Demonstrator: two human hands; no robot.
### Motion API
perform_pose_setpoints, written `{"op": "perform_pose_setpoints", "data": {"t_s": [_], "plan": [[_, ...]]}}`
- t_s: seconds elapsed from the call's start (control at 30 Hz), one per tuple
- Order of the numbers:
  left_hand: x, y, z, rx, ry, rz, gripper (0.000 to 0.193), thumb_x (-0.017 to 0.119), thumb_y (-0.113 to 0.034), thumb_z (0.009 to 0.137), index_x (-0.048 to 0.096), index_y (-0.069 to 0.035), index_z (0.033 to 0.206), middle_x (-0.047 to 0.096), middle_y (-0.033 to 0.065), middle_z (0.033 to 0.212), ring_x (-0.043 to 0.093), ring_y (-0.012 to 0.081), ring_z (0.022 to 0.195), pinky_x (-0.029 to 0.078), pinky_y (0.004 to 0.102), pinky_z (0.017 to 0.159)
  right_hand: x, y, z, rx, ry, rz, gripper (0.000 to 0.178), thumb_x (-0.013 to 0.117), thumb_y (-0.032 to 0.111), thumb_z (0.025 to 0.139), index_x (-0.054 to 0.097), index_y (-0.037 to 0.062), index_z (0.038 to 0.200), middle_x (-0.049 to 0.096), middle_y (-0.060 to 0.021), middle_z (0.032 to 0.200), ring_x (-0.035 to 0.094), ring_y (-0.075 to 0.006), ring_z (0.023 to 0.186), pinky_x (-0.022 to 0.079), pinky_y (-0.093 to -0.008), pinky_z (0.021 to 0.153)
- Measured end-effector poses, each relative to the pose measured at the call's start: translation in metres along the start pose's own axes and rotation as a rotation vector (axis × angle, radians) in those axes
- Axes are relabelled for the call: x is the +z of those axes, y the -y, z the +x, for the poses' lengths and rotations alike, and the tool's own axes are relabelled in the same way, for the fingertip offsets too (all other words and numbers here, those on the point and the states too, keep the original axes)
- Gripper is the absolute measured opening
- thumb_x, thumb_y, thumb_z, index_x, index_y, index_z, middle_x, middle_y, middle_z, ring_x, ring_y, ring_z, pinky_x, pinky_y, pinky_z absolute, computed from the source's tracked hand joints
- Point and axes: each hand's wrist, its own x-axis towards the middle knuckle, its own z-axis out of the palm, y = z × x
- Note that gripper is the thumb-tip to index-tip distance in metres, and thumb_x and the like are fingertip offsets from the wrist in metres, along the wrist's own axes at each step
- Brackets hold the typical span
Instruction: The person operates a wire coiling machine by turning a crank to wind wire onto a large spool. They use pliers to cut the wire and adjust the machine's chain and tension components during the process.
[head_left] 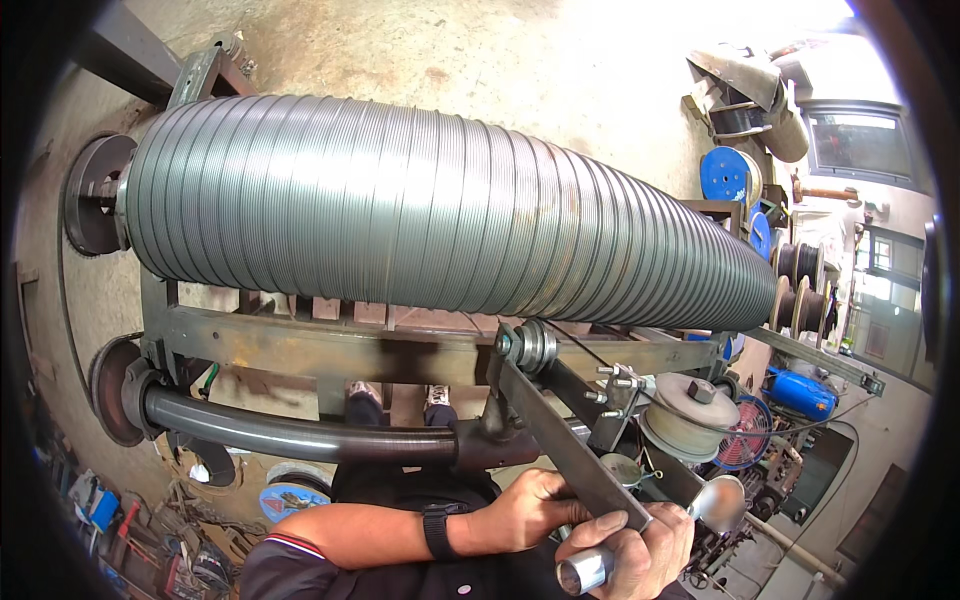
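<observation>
My right hand is wrapped round a short metal tube handle by the lower end of a flat steel bar. Its thumb rests against the bar. Beside it, my left hand, with a black watch on the wrist, has its fingers curled in at the bar's near side; what they hold is hidden. The bar slants up to a small grooved pulley, close under a long drum wound with grey wire in tight turns. Right of the bar sits a pale spool wheel with wire running over it.
A polished shaft and a steel frame beam run across below the drum. Pulleys stand at the left end. Blue reels, a red fan and a blue motor-like unit are at right. Tools and scrap lie lower left.
</observation>
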Motion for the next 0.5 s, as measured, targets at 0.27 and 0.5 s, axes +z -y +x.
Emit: {"op": "perform_pose_setpoints", "data": {"t_s": [0.27,0.5], "plan": [[-0.002,-0.002,-0.003,0.019,-0.011,0.049,0.022,0.075,-0.017,0.093,0.073,-0.002,0.109,0.074,0.0099,0.104,0.069,0.0245,0.098,0.053,0.0377,0.089,-0.005,0.006,0.006,0.025,0.065,0.005,0.015,0.063,-0.007,0.075,0.051,0.0007,0.072,0.050,-0.0154,0.060,0.053,-0.0305,0.049,0.049,-0.0403,0.050],[-0.004,-0.004,-0.006,0.008,-0.011,0.037,0.022,0.075,-0.016,0.093,0.073,-0.002,0.109,0.074,0.0097,0.104,0.068,0.0240,0.099,0.053,0.0369,0.089,-0.003,0.009,0.004,0.025,0.040,0.004,0.016,0.063,-0.007,0.074,0.050,0.0009,0.071,0.050,-0.0149,0.059,0.054,-0.0302,0.049,0.049,-0.0397,0.050]]}}
